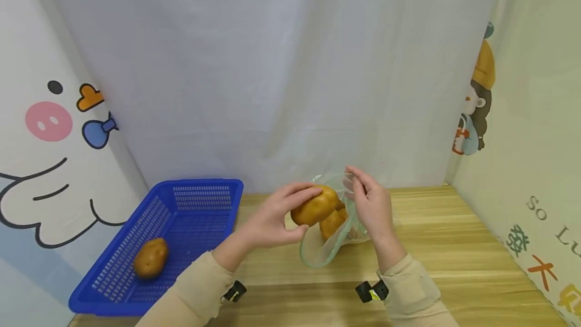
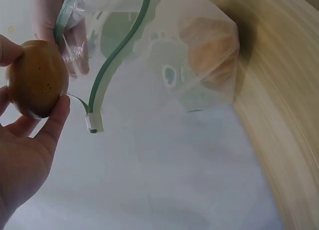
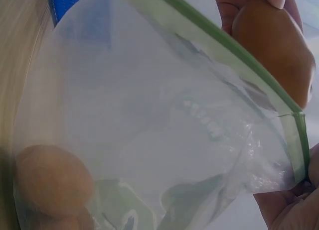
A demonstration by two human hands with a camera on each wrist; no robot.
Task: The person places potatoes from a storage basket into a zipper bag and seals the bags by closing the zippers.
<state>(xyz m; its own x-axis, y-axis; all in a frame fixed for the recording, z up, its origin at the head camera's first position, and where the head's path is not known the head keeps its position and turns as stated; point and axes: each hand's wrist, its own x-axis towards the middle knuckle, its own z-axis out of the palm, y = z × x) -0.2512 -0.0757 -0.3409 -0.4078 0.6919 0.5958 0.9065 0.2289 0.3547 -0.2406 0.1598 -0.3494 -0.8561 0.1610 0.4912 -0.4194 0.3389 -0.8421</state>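
Note:
My left hand (image 1: 283,213) grips a brown potato (image 1: 314,207) at the mouth of a clear zip bag (image 1: 323,251) with a green seal. In the left wrist view the potato (image 2: 38,79) sits between thumb and fingers, beside the bag's green zip edge (image 2: 112,58). My right hand (image 1: 373,206) pinches the bag's rim on the right, and the mouth gapes toward the left hand. Inside the bag lie potatoes (image 1: 332,225); through the film in the right wrist view one potato (image 3: 54,180) shows at the bottom, with another partly hidden under it.
A blue plastic basket (image 1: 238,201) stands at the left of the wooden table (image 1: 426,246), with one potato (image 1: 151,258) in it. A pale curtain (image 1: 254,64) hangs behind the table. Printed panels (image 1: 535,130) flank both sides.

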